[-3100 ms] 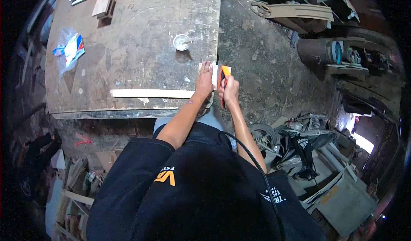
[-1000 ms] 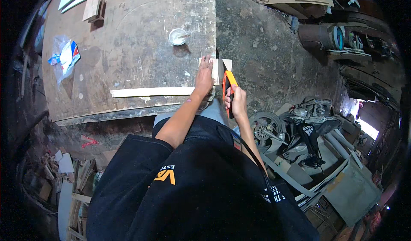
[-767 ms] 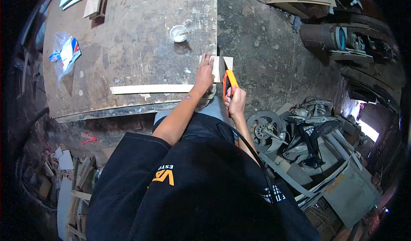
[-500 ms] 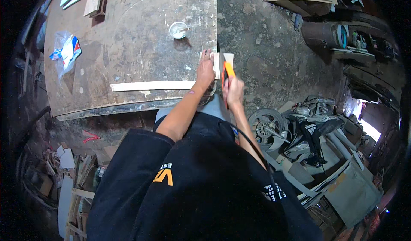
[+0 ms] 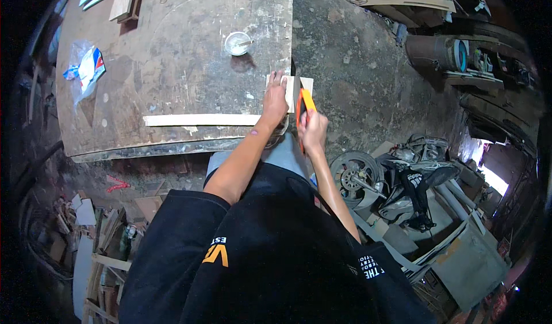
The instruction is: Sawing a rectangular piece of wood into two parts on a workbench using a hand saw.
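Note:
At the right edge of the worktable, my left hand (image 5: pixel 275 101) lies on a short pale wooden board (image 5: pixel 290 97) with its fingers stretched out and a little apart. The board's end sticks out past the table edge. My right hand (image 5: pixel 313 131) is wrapped round the orange and yellow handle of a handsaw (image 5: pixel 308 100). Its blade lies across the board, just right of my left fingers. How deep the blade has cut cannot be made out. A long whitish wood strip (image 5: pixel 201 120) rests along the table's near side, its right end passing under my left wrist.
On the worktable (image 5: pixel 184 65) stand a small white tub (image 5: pixel 234 43) with a stick in it, a crumpled plastic bag (image 5: pixel 86 74) and wood pieces (image 5: pixel 122 3) at the far left. A motorbike wheel (image 5: pixel 356 177) and parts lie right of me; scrap wood (image 5: pixel 106 266) lies left.
The view has shifted slightly. The saw and my right hand have moved only a little relative to the board; my left hand stays on the board.

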`<state>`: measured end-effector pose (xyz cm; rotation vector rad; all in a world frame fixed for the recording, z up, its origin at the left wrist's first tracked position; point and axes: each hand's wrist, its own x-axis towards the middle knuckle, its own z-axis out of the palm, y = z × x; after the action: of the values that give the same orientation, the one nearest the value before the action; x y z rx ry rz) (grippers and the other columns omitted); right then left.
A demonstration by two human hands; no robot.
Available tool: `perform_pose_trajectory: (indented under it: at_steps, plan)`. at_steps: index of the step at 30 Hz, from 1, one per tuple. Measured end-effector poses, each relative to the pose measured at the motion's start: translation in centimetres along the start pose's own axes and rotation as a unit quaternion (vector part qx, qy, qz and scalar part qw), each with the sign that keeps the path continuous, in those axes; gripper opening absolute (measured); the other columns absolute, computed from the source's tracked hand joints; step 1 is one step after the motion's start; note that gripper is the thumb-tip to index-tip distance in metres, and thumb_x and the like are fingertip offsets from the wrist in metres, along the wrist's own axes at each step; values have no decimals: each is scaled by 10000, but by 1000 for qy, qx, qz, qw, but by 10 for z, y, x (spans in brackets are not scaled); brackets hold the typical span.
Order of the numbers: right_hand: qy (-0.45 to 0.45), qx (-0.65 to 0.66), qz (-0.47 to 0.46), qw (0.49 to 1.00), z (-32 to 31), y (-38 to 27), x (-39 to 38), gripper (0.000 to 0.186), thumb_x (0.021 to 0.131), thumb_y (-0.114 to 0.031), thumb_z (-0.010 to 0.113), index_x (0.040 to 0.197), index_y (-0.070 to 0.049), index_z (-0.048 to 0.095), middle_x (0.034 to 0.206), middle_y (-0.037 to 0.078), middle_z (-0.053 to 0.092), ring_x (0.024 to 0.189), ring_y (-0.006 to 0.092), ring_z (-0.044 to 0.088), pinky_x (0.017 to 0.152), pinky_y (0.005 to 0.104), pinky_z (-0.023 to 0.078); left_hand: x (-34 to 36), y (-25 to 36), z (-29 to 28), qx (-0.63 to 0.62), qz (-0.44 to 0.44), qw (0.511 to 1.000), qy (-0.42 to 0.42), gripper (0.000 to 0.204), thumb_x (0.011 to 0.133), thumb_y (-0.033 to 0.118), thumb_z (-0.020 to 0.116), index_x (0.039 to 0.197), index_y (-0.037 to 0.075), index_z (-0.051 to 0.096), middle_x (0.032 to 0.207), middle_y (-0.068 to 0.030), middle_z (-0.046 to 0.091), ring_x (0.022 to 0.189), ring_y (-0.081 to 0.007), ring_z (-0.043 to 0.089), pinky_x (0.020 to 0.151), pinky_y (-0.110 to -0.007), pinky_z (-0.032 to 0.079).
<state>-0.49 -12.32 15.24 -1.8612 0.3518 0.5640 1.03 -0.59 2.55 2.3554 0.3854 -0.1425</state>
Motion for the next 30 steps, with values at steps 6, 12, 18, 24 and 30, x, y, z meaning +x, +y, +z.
perform_pose_trajectory:
  at_steps: [6,12,18,24,30]
  plan:
    - [20,-120,-100,988,-1,18,8,478,939,-302,444,610,41,497,513,128,486,430,244,480,467,425,342,-5,-7,7,13,-19,999,-23,700,713,-103,657,1389,18,519,1566,-135,323,1457,-374,280,1120,-426,414]
    - [51,-88,-109,989,-1,25,44,450,959,-297,442,592,-39,471,480,33,439,433,168,473,434,347,322,-9,17,-3,-25,-2,999,-36,694,686,-156,612,1363,-21,540,1558,-158,336,1468,-357,263,1196,-372,302]
    - [-18,117,114,986,-10,-24,-39,445,977,-355,431,617,-94,428,469,-7,395,346,97,360,334,265,257,-9,-8,6,7,0,1000,-10,706,719,-117,636,1403,-16,492,1564,-164,323,1451,-405,273,1138,-420,391]
    - [21,50,43,998,12,-3,34,437,951,-332,460,607,-62,446,475,14,425,384,141,412,403,339,300,-5,8,1,-15,19,1000,-4,726,680,-123,646,1387,-36,503,1545,-190,349,1434,-424,298,1135,-418,390]
    - [-19,83,68,994,-20,-18,-48,478,960,-370,418,586,-72,411,468,7,405,367,123,393,354,294,266,-6,1,-6,5,-12,1000,-12,660,714,-151,582,1362,-37,533,1538,-170,366,1460,-356,279,1197,-367,300]
